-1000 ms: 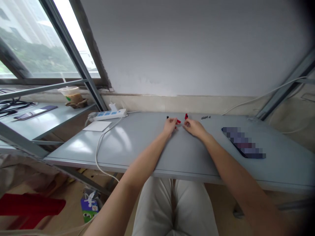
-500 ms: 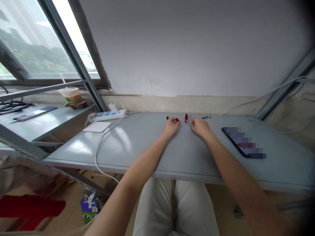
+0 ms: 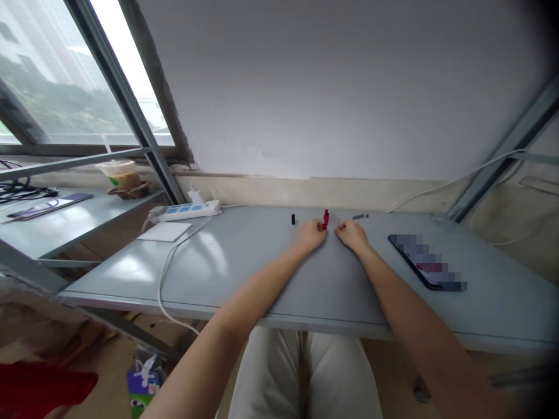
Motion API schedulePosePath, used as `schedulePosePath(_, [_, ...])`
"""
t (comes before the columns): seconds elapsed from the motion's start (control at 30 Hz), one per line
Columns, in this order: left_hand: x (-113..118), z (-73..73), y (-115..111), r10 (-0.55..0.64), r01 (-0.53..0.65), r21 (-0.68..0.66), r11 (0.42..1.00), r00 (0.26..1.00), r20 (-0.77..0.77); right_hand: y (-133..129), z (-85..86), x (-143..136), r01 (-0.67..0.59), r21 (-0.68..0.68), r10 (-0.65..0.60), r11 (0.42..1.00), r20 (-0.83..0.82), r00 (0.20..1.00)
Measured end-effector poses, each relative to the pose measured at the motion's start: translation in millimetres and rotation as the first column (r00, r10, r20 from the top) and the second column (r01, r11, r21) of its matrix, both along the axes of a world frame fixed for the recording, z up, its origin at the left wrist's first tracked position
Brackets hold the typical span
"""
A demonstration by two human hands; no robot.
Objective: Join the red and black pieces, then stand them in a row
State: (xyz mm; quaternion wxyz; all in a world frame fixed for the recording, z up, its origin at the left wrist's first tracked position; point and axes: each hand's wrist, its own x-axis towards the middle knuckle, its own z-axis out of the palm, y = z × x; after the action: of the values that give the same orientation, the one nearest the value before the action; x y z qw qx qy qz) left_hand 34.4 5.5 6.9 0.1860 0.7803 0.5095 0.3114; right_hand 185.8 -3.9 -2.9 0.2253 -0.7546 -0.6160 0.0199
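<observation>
Between my hands, near the back of the grey table (image 3: 262,273), stands a small red piece (image 3: 326,217) with dark parts. My left hand (image 3: 312,234) has its fingers closed at the red piece's lower end. My right hand (image 3: 351,234) is pinched just to the right, and whatever is between its fingertips is too small to make out. A short black cylinder (image 3: 293,219) stands upright left of my left hand. Several small dark bits (image 3: 360,216) lie in a row behind my right hand.
A phone (image 3: 425,263) lies on the right of the table. At the left are a white power strip (image 3: 187,210), a flat white square (image 3: 165,231) and a cable (image 3: 163,273) hanging over the front edge. Metal posts flank the table.
My left hand has moved right to the red piece; the red bit seen in its fingers before no longer shows there. The black cylinder is more exposed. The view has shifted slightly.
</observation>
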Motion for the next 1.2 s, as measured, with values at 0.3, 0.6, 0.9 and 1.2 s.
schedulePosePath(0.3, [19.3,-1.3,15.2,0.103,-0.102,0.014,0.995,0.982,-0.158,0.1,0.1,-3.7,-0.011,0.001,0.011,1.0,0.008,1.0])
schedulePosePath(0.6, [26.1,-2.1,14.5,0.173,-0.171,0.033,0.985,0.941,-0.292,3.5,-2.1,-5.6,-0.017,-0.006,0.017,1.0,0.022,1.0])
schedulePosePath(0.9, [10.0,5.6,-8.8,0.149,-0.109,0.157,0.982,0.951,-0.272,3.1,-0.7,-6.3,-0.014,-0.016,0.014,1.0,0.024,1.0])
schedulePosePath(1.2, [-51.1,9.8,-18.2,0.251,-0.175,0.342,0.923,0.949,-0.192,2.8,-2.6,-5.9,-0.001,0.002,0.001,1.0,0.032,0.999])
